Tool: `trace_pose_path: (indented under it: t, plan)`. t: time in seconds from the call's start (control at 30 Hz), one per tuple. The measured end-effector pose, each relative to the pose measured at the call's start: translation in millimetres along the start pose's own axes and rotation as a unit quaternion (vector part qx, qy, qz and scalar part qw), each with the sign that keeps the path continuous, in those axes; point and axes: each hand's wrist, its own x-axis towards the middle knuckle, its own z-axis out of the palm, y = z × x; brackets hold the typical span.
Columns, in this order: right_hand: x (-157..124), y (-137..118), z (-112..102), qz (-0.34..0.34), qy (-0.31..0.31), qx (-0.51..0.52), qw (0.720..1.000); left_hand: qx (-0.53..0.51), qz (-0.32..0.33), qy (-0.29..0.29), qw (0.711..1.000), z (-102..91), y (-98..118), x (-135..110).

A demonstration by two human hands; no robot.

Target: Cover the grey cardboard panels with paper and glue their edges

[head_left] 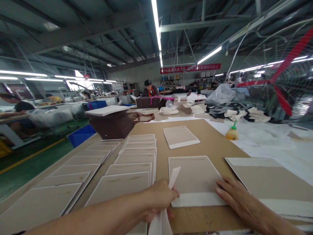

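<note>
My left hand (160,197) is closed in a pinch on a thin white paper strip (174,178) that stands up above my fingers and hangs below them. It sits at the near left corner of a beige card sheet (193,178) with a white band along its near edge. My right hand (236,195) lies flat with fingers stretched out, pressing on that sheet's near right corner. The sheet rests on a brown cardboard table top (210,143).
Two overlapping rows of beige sheets (133,163) run along the left. Another sheet (181,136) lies farther back and a larger stack (266,179) at right. A yellow glue bottle (231,133), dark brown stack (111,125), red fan (281,85) and seated person (149,88) are beyond.
</note>
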Motion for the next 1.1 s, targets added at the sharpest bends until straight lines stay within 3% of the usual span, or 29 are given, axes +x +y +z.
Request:
trace_pose_path:
  t: [0.07,0.17,0.27,0.33,0.43,0.47,0.57,0.73,0.83,0.97,1.1]
  plan:
    - [-26,-11,10,-0.004,0.05,-0.008,0.999,0.056,-0.024,-0.018,0.998,-8.1,-2,-28]
    - [-40,-26,12,0.103,0.083,0.085,0.988,0.136,-0.047,-0.074,0.987,-23.8,3,-55]
    - [-21,-38,-7,0.25,0.033,0.218,0.943,0.1,-0.064,-0.13,0.984,-32.7,8,-57]
    - [4,-48,-26,0.302,0.009,0.267,0.915,0.053,-0.036,-0.129,0.99,-30.9,8,-49]
    - [51,-71,-54,0.306,-0.015,0.32,0.897,-0.021,0.009,-0.072,0.997,-18.1,9,-36]
    - [66,-80,-61,0.307,-0.038,0.384,0.87,-0.043,0.009,-0.048,0.998,-12.6,10,-32]
    - [104,-100,-76,0.315,0.0,0.528,0.789,-0.083,-0.005,0.002,0.997,1.7,16,-25]
    - [128,-105,-71,0.299,0.04,0.648,0.699,-0.104,0.028,-0.011,0.994,12.9,18,-15]
    - [131,-102,-61,0.307,0.063,0.68,0.663,-0.122,0.071,-0.003,0.99,19.1,12,-9]
    - [135,-99,-53,0.341,0.08,0.684,0.64,-0.164,0.071,0.023,0.984,27.4,8,-3]
    - [140,-96,-54,0.34,0.095,0.639,0.683,-0.183,0.058,0.023,0.981,33.4,9,-1]
